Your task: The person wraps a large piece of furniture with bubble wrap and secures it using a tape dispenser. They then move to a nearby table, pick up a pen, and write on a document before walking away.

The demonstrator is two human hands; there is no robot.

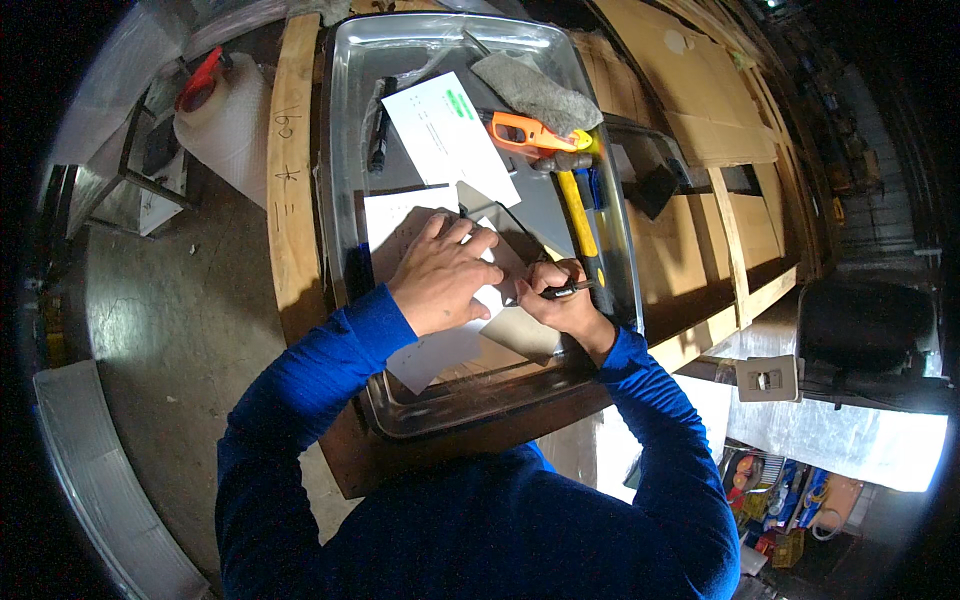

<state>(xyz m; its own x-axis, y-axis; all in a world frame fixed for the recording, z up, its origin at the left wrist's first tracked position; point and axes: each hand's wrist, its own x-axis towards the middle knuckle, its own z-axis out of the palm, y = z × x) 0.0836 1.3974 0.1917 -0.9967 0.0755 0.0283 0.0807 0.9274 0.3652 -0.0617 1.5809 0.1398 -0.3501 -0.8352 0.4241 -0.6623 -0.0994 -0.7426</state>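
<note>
My left hand (445, 275) lies spread over white paper (392, 225), its fingers apart and pressing the sheets down. In my right hand (562, 312) is a black pen (568, 289), gripped with its lower end at the paper beside my left thumb. A beige sheet (522, 335) lies under the right hand. These papers rest in a large metal tray (380, 425) with raised rims. Farther up the tray is a white printed sheet (440, 135) with a green mark, and left of it a black marker (379, 125).
At the tray's right lie an orange-handled tool (520, 130), a yellow-and-black handle (578, 215) and a grey cloth (535, 92). A wooden beam (292, 150) runs along the left side. Beyond it stands a roll of clear wrap (235, 125). Cardboard in a wooden frame (735, 200) is to the right.
</note>
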